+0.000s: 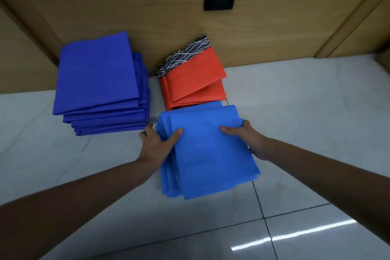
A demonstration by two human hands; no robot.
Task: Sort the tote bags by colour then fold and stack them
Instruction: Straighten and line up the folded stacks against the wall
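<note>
A stack of folded light blue tote bags (209, 154) lies on the floor in the middle of the view. My left hand (157, 143) grips its left edge, thumb on top and fingers underneath. My right hand (248, 138) grips its right edge the same way. Behind it, touching its far edge, sits a small pile of folded orange bags (194, 82) with a black-and-white patterned piece (187, 55) at the back. To the left stands a taller stack of folded dark blue bags (99, 82).
Glossy white floor tiles (316, 133) with dark grout lines spread to the right and towards me. A wooden panel wall (168, 6) with a black socket (219, 2) rises right behind the stacks.
</note>
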